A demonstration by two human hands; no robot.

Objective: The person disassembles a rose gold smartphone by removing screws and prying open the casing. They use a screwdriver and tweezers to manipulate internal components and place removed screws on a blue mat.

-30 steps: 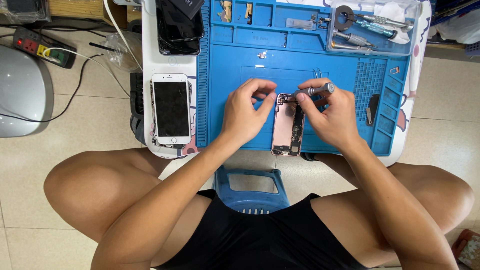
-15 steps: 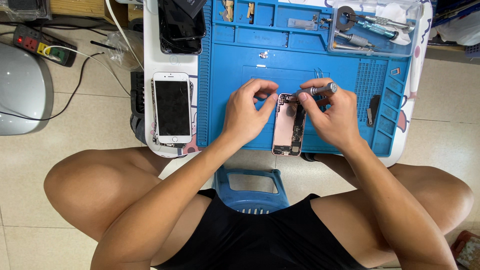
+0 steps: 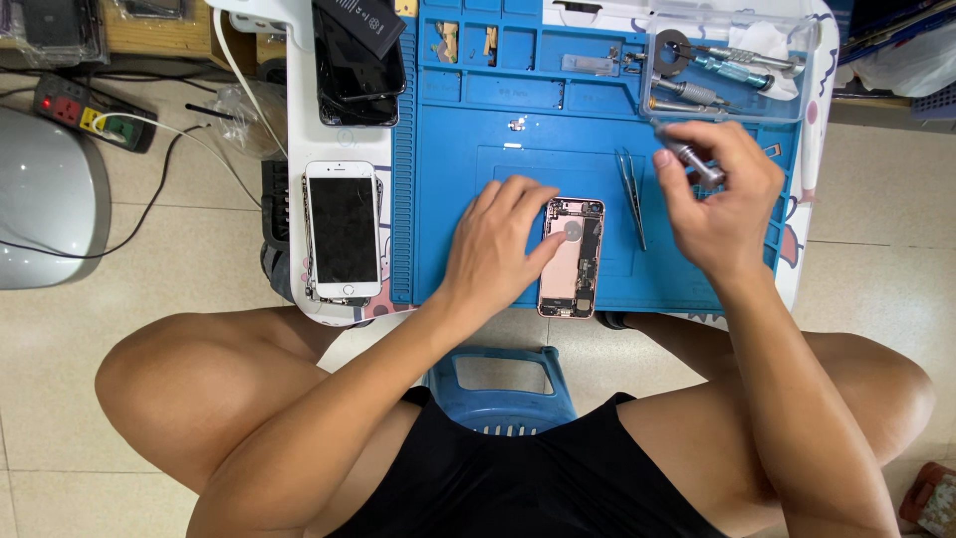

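Here, mid-repair, the left hand (image 3: 495,247) pressed flat fingers on the opened phone (image 3: 572,257) lying on the blue mat (image 3: 468,149); the right hand (image 3: 719,204) pinched a small screwdriver (image 3: 689,159), raised just beside it, likely needing careful aim.

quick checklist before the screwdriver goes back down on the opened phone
1. Opened phone flat on the blue mat: ok.
2. Left hand steadying the phone, fingertips on it: ok.
3. Right hand gripping the screwdriver: ok, held off the phone.
4. Screwdriver tip condition: cannot tell, hidden by the hand.
5. Tweezers lying clear beside the phone: ok.
6. Loose screws on the mat: cannot tell, too small.
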